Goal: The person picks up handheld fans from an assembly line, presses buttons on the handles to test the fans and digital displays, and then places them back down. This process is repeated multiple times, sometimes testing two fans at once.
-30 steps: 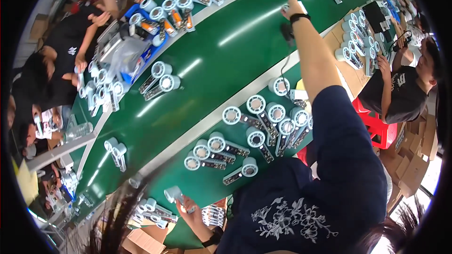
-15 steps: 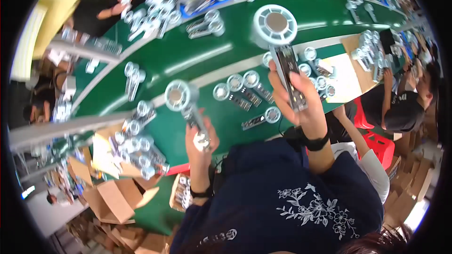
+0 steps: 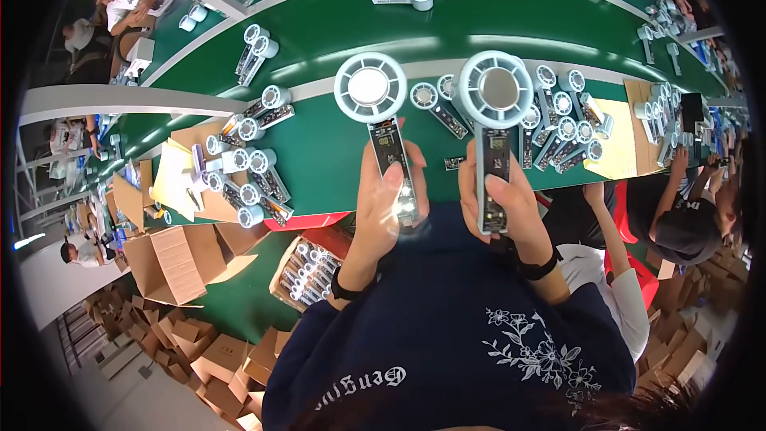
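Observation:
My left hand (image 3: 373, 211) is wrapped round the dark handle of a pale blue handheld fan (image 3: 370, 105). My right hand (image 3: 517, 201) grips a similar handheld fan (image 3: 496, 104) by its handle, thumb on the front. Both fans stand upright side by side above the green table, apart from each other, round slotted heads up and facing me. The left one's centre disc shines brightly, and a small display glows on its handle. Behind them lie a few more fans (image 3: 444, 116), partly hidden by the right fan.
Fans are heaped left (image 3: 249, 161) and right (image 3: 562, 124) on the green table (image 3: 319, 144). Behind a pale rail runs a green belt (image 3: 335, 40) with fans on it. An open carton (image 3: 179, 263) and a box of fans (image 3: 281, 281) sit lower left. A co-worker's arm (image 3: 608, 227) is close at right.
The two fans have come closer together and now stand level; the left one has risen and the right one has dropped and straightened. The whole view has shifted. Both hands keep their hold.

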